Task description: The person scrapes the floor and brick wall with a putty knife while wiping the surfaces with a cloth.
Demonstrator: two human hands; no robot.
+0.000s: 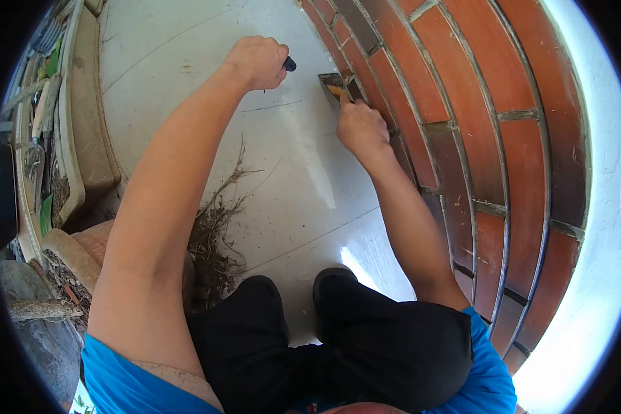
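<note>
My left hand (258,62) is closed in a fist around a black handle (290,64), whose rounded end sticks out beside the thumb; the rest of that tool is hidden. Low against the brick wall (455,117), my right hand (363,125) has its fingers closed at a small dark metal piece (326,81) with raised edges. Something yellowish-brown shows inside that piece, by my fingertips. Its exact kind I cannot make out. The two hands are apart, both over the pale tiled floor (283,148).
Dry roots and soil (217,234) lie on the floor left of my shoes (334,272). Along the left stands a long planter (93,117), with garden hand tools (45,110) beyond it. A clay pot (83,252) sits near my left arm. Brick closes off the right.
</note>
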